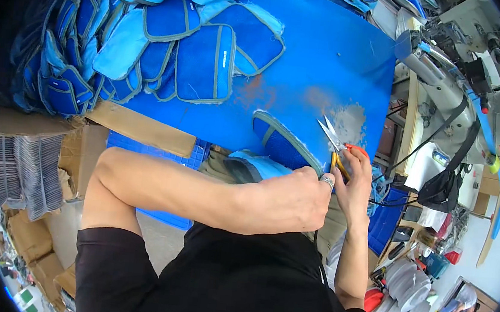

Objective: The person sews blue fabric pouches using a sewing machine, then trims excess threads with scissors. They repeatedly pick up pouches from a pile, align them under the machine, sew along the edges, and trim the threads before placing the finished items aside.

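Pinched in my left hand (294, 199) is a blue fabric piece with grey edge binding (284, 142), its bound edge slanting up and away from my fingers. Its lighter blue side folds down near my lap. My right hand (354, 187) grips a pair of scissors (334, 135) by the orange and yellow handles. The blades are slightly parted and point away from me, just right of the fabric. Both hands are close together at the table's near edge. Some of my right fingers are hidden behind the handles.
Many similar blue pieces (205, 61) are heaped at the left and back of the blue-covered table (327, 37). Lint and dust patches mark its surface. A sewing machine (448, 97) stands at the right. Cardboard (141, 129) borders the table at the left, near stacked grey pieces (23, 167).
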A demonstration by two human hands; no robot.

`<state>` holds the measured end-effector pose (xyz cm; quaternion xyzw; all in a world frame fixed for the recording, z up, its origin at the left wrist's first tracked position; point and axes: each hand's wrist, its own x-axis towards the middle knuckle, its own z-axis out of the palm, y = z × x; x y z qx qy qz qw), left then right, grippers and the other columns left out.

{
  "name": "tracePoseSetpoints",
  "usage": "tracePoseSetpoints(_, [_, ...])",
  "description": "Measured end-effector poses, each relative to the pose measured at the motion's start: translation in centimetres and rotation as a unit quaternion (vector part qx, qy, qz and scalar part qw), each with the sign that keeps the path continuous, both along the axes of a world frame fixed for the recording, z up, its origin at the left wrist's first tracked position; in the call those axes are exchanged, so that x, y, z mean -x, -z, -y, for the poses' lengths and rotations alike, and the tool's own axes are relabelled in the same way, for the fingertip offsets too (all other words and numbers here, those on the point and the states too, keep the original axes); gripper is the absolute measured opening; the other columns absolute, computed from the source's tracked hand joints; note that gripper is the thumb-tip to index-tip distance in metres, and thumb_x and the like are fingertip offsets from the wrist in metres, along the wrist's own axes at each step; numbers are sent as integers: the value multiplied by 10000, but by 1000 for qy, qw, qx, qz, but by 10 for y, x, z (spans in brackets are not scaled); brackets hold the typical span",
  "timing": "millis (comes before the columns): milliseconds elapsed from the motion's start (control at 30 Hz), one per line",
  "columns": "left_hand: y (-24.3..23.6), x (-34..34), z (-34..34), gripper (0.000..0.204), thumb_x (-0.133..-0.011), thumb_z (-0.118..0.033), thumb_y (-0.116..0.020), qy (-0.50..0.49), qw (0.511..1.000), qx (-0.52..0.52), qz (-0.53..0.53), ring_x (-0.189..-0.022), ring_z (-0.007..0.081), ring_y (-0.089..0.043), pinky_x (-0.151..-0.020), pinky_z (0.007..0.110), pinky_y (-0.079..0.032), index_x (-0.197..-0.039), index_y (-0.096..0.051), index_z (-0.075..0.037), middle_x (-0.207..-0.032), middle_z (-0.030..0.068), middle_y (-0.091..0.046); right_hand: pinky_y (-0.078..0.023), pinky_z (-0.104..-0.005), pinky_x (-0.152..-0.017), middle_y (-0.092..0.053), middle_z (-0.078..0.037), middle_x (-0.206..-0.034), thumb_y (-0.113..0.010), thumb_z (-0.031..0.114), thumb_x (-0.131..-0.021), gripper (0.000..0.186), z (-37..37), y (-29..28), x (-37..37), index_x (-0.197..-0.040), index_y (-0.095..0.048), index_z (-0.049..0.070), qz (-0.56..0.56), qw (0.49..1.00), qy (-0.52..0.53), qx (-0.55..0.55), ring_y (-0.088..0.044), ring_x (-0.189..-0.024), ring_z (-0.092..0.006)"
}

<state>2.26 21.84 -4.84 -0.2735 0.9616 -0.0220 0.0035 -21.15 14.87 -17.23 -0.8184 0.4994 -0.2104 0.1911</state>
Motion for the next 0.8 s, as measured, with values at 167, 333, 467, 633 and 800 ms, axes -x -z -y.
tracePoseSetpoints(167, [6, -5, 9, 142, -768, -172, -686, -33, 994, -29, -97, -829, 202, -626, -563, 318, -477, -792, -710, -34, -791, 71, -656, -461, -388, -1067, -632, -174, -1340, -739, 19, -856, 401, -18, -12, -2, -1248, -660, -9, 146, 988, -18, -43, -596, -1272, -299])
tracePoseSetpoints(333, [1, -24, 24, 137, -755, -113, -684, -139, 971, -7, -197, -881, 254, -660, -601, 369, -547, -868, -687, -36, -863, 89, -672, -461, -396, -1027, -650, -160, -1260, -703, -7, -856, 289, -50, -38, -29, -1142, -664, -9, 341, 940, -6, -20, -608, -1208, -294])
tracePoseSetpoints(467, [20, -38, 23, 96, -781, -96, -694, -261, 923, 9, -284, -892, 286, -675, -636, 391, -565, -841, -645, -38, -868, 96, -658, -462, -418, -1022, -641, -172, -1236, -694, -17, -845, 268, -41, -66, -42, -1110, -660, 5, 183, 978, -79, 57, -603, -1191, -328])
tracePoseSetpoints(633, [42, -41, 26, 110, -835, -121, -719, -333, 872, -2, -358, -867, 344, -666, -777, 445, -563, -841, -640, -45, -854, 103, -646, -449, -448, -1054, -546, -212, -1411, -758, 75, -835, 327, -23, -55, -63, -1144, -662, 28, 99, 993, -59, 5, -555, -1272, -382])
tracePoseSetpoints(800, [43, -54, 25, 159, -818, -153, -769, -325, 863, -58, -382, -869, 340, -659, -825, 435, -547, -858, -646, -61, -867, 97, -642, -391, -476, -1119, -498, -234, -1495, -803, 199, -809, 356, -6, -58, -69, -1106, -689, 39, 91, 993, -77, -26, -495, -1369, -406])
